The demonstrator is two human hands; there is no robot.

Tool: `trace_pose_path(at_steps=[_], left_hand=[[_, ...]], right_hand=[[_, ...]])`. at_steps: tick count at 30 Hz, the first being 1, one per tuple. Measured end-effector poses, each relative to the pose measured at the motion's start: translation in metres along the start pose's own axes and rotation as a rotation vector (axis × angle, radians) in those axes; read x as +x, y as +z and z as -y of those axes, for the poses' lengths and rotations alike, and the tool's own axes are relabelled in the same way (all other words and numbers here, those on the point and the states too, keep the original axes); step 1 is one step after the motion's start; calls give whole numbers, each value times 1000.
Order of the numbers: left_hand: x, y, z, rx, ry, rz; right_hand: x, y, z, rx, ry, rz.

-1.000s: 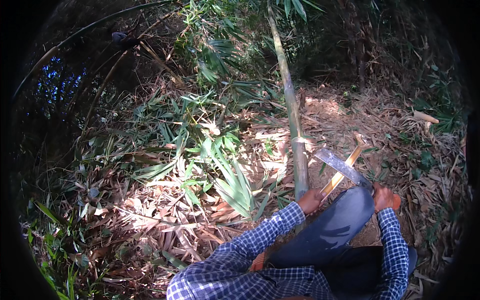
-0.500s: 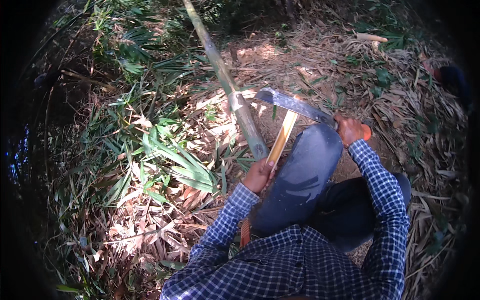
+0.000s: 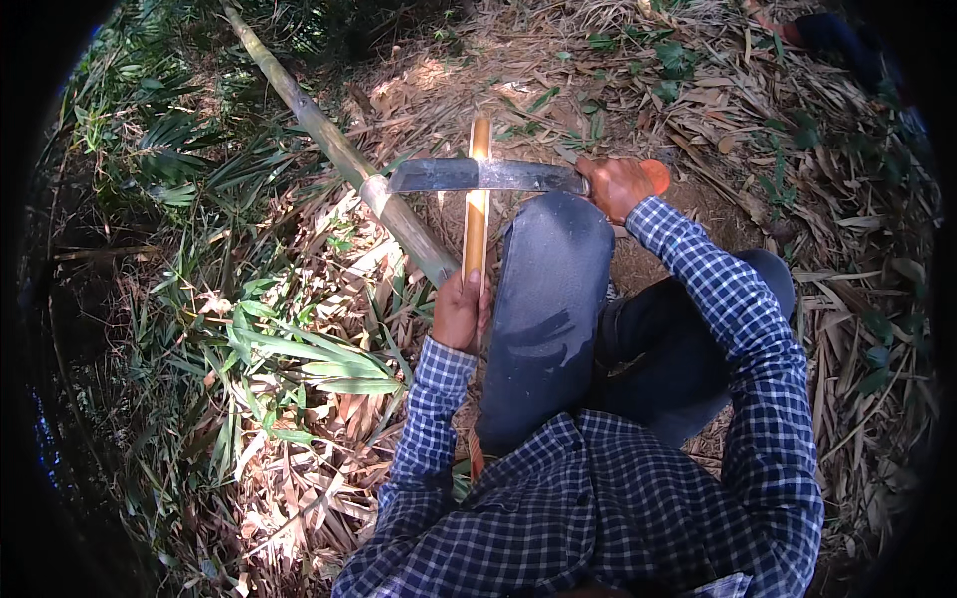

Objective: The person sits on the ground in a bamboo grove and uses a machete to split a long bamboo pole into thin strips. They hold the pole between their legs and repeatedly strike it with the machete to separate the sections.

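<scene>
My left hand is closed around the lower end of a split bamboo strip, which stands roughly upright in view with its pale yellow face showing. In my right hand is a machete, gripped by its orange handle. The dark machete blade points left and crosses over the strip near its upper end; whether it bites into the bamboo I cannot tell. Just left of the strip lies a long green bamboo pole, its near end beside my left hand.
My raised knee is just below the blade. Green leaves and dry bamboo litter cover the ground at left. Another person's dark-clad leg shows at the upper right.
The view has turned, shifting the scene left. The strip now stands more upright and the blade lies nearly level across it. Both hands keep their holds.
</scene>
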State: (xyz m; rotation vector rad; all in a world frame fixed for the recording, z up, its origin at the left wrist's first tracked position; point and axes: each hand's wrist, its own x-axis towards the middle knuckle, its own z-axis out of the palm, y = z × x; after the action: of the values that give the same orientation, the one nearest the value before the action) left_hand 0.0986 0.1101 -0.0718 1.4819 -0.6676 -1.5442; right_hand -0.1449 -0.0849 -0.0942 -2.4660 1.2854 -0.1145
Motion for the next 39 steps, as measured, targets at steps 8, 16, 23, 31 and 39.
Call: trace_pose_path(at_steps=[8, 16, 23, 31, 39], left_hand=[[-17, -27, 6, 132, -18, -44], [-25, -43, 11, 243, 65, 68], [-41, -52, 35, 246, -34, -76], [62, -11, -27, 261, 28, -41], [-1, -20, 5, 318, 70, 2]], right_hand=[[11, 8, 10, -42, -34, -6], [6, 29, -1, -83, 13, -151], [6, 18, 3, -81, 3, -73], [13, 33, -8, -112, -13, -51], [7, 35, -19, -155, 19, -128]])
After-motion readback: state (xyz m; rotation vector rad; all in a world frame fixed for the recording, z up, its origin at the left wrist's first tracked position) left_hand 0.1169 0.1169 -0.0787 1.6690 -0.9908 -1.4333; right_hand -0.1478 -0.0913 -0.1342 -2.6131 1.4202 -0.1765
